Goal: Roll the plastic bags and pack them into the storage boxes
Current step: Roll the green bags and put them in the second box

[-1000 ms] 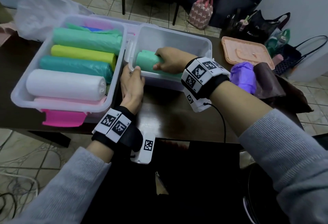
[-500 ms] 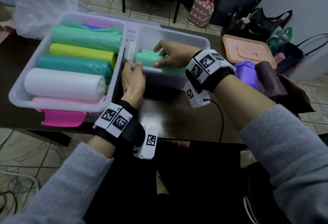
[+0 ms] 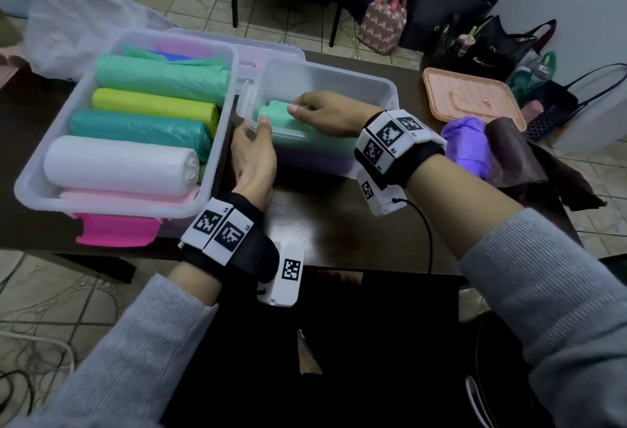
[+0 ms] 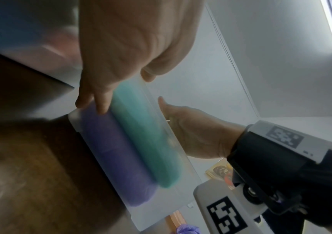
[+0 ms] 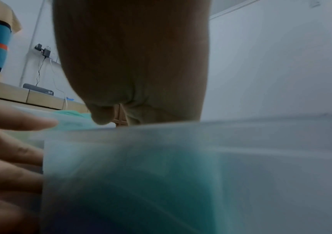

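Observation:
A rolled green bag (image 3: 274,118) lies in the right storage box (image 3: 339,72), on top of a purple roll (image 3: 315,160) that shows through the near wall. My right hand (image 3: 325,112) reaches into the box and holds the green roll near its left end, thumb on its near side. My left hand (image 3: 254,153) grips the box's near-left corner, thumb over the rim. In the left wrist view the green roll (image 4: 147,136) and the purple roll (image 4: 117,155) lie side by side behind the wall. The left storage box (image 3: 112,204) is packed with several coloured rolls.
A loose purple bag (image 3: 468,142) and a brown bag (image 3: 509,153) lie right of the boxes, behind them a peach lid (image 3: 471,95). A crumpled white bag (image 3: 78,34) sits at the back left. A pink lid (image 3: 115,231) sticks out under the left box. Handbags (image 3: 383,27) stand on the floor.
My right hand has shifted from a full grasp over the green roll to fingertips and thumb at its end. The left hand stays on the box corner.

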